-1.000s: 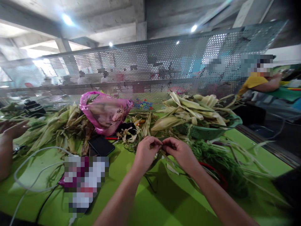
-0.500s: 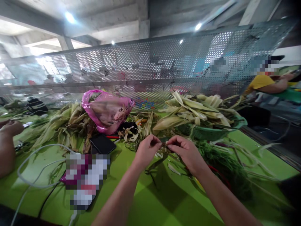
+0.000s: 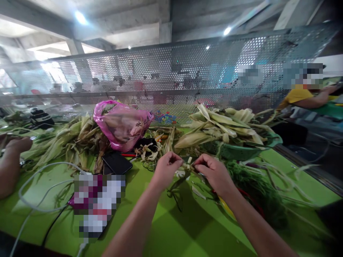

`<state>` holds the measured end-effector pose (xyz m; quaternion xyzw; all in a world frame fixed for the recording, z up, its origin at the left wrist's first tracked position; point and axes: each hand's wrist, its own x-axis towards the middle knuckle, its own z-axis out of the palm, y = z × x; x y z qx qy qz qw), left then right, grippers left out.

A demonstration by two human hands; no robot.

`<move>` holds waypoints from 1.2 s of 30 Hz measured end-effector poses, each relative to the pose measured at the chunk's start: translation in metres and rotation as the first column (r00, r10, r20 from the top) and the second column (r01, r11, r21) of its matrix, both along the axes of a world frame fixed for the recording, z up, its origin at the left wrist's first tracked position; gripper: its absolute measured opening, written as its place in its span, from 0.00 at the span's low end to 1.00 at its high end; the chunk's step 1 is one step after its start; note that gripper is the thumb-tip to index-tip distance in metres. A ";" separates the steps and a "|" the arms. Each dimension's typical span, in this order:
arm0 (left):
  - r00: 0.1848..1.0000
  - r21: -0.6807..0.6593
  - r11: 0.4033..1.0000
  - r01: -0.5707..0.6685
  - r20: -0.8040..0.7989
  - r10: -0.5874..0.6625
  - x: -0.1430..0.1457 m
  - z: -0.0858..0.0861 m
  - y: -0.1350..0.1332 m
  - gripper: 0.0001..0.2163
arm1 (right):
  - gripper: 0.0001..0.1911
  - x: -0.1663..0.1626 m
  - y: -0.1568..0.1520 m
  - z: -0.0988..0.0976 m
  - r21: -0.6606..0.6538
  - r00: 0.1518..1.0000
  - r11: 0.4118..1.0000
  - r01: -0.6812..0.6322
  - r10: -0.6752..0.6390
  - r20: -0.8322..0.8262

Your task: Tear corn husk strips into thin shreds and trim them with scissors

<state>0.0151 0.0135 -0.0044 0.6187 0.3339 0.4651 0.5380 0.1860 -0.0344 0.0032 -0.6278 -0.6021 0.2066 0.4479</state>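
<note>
Just above the green table, my left hand pinches one end of a small pale strip of corn husk. My right hand has its thumb and fingers closed on the other end, a short gap apart from the left. A short piece of the strip stands up in that gap. Below the hands lie dark green strips and pale husk scraps on the table. Dried husk bits lie just beyond my left hand, and a bundle of fine green strands lies beside my right wrist.
Corn husks heap over a green basket. A pink plastic bag stands among more husks. A black phone, white cables and a co-worker's hand are at left. A perforated metal screen stands behind.
My hands have drawn slightly apart, and the pale strip between them shows more clearly. The co-worker's hand at the left has moved slightly to the right.
</note>
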 end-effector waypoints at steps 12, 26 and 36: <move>0.994 -0.026 0.996 0.090 0.072 -0.088 0.007 0.000 -0.002 0.04 | 0.04 -0.009 -0.003 0.001 -0.033 0.997 0.999 0.018 -0.015 0.081; 0.996 0.000 1.000 0.021 -0.090 -0.021 0.008 -0.014 0.006 0.06 | 0.06 -0.018 -0.009 0.003 0.175 0.854 0.982 -0.074 -0.028 0.519; 0.977 0.057 0.998 0.019 -0.214 -0.006 0.009 -0.011 0.001 0.05 | 0.06 -0.024 -0.014 0.002 0.254 0.717 0.967 -0.030 -0.156 0.679</move>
